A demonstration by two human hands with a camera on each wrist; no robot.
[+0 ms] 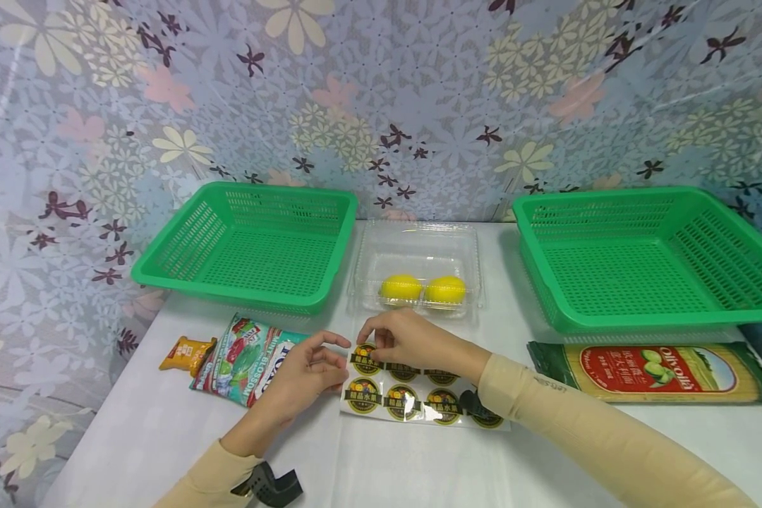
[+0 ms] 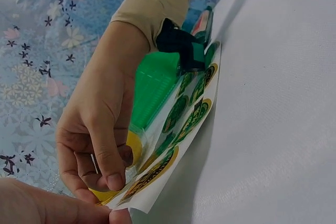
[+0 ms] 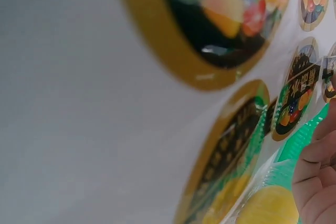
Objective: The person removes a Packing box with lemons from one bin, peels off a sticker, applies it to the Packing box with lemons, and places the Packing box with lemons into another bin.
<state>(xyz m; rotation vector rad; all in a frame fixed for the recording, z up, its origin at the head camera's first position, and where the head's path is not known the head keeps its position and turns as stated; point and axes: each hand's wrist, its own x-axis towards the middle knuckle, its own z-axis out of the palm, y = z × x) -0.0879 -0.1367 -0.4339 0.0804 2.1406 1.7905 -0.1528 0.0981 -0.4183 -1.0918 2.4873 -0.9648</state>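
A flowered backdrop (image 1: 419, 106) rises at the far side of a white table (image 1: 419, 469). Two green baskets stand far on the table, the right basket (image 1: 616, 271) and the left basket (image 1: 260, 257). The pasta pack (image 1: 660, 374) lies just near of the right basket, its red label upward. The clear box (image 1: 413, 250) sits between the baskets. The sheet (image 1: 381, 381), white and bearing rows of round stickers, occupies the middle of the table, near of the box, between the bag and the pasta pack; in the left wrist view it slants up toward the hands. The bag (image 1: 244, 363), printed in teal, lies near of the left basket. The right hand (image 1: 415, 342) reaches over the sheet with curled fingers at its far left corner; whether these grasp anything cannot be told. The left hand (image 1: 307, 374) meets the left edge of the sheet and pinches it at the fingertips. The orange packet (image 1: 187, 354) touches the left end of the bag. Two lemons, the left lemon (image 1: 401, 289) and the right lemon (image 1: 446, 290), lie side by side in the box. The far left sticker (image 1: 363, 363), gold-edged, is beneath the right fingertips.
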